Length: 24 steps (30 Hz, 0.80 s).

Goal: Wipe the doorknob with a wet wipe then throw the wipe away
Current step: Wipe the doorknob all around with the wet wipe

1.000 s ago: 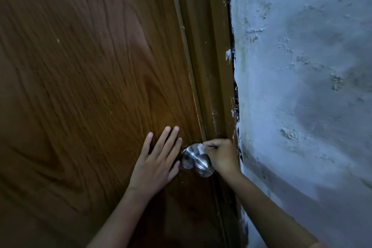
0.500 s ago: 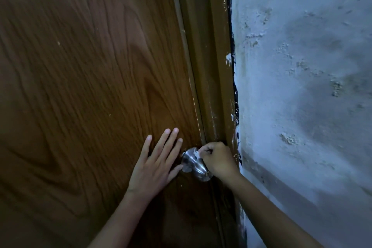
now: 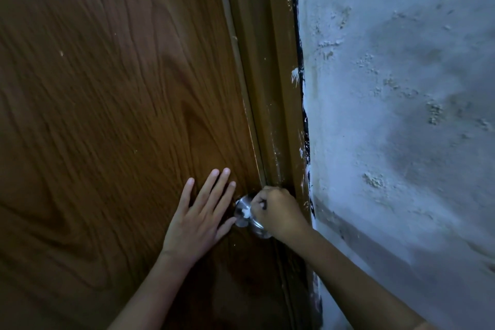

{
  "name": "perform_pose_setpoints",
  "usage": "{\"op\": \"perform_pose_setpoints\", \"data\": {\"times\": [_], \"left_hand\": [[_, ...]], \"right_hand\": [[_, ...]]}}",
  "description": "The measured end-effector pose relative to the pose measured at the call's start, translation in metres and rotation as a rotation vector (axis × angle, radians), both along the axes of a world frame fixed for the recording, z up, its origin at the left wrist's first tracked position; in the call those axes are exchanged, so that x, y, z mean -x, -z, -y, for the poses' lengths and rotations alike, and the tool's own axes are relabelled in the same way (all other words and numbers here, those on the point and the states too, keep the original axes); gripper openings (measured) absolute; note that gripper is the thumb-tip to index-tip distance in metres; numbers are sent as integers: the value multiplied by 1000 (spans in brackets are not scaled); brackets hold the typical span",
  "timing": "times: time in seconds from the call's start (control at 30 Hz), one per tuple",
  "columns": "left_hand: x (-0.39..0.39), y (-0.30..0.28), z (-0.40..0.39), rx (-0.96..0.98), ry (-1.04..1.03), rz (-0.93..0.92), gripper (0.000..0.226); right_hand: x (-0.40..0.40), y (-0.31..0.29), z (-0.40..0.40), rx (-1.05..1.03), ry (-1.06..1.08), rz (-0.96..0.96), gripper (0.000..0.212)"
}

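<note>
A round silver doorknob (image 3: 244, 209) sticks out of the brown wooden door (image 3: 112, 104) near its right edge. My right hand (image 3: 278, 213) curls over the knob from the right and grips a small white wet wipe (image 3: 245, 212), which is pressed against the metal. Only a bit of the wipe shows below my fingers. My left hand (image 3: 202, 220) lies flat on the door just left of the knob, fingers straight and spread, its thumb beside the knob's base.
The brown door frame (image 3: 278, 104) runs down right of the door. A rough, flaking whitish wall (image 3: 401, 120) fills the right side. No bin is in view.
My right hand has moved left and over the top of the knob, covering more of it, with the wipe now lower on the knob's left face. My left hand has stayed flat.
</note>
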State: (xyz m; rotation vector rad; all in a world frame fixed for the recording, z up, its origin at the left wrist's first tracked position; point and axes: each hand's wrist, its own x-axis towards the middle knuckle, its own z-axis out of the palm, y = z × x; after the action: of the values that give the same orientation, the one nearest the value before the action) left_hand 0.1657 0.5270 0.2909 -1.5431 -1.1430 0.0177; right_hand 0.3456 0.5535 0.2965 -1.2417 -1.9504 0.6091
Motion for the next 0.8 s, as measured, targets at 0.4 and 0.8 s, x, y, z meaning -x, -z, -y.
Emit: {"op": "perform_pose_setpoints", "data": {"times": [0.4, 0.8], "left_hand": [[-1, -1, 2, 3, 8, 2, 69], [-1, 2, 1, -10, 27, 10, 67]], "right_hand": [[-7, 28, 3, -19, 155, -301, 18], [1, 25, 19, -219, 41, -66, 43]]}}
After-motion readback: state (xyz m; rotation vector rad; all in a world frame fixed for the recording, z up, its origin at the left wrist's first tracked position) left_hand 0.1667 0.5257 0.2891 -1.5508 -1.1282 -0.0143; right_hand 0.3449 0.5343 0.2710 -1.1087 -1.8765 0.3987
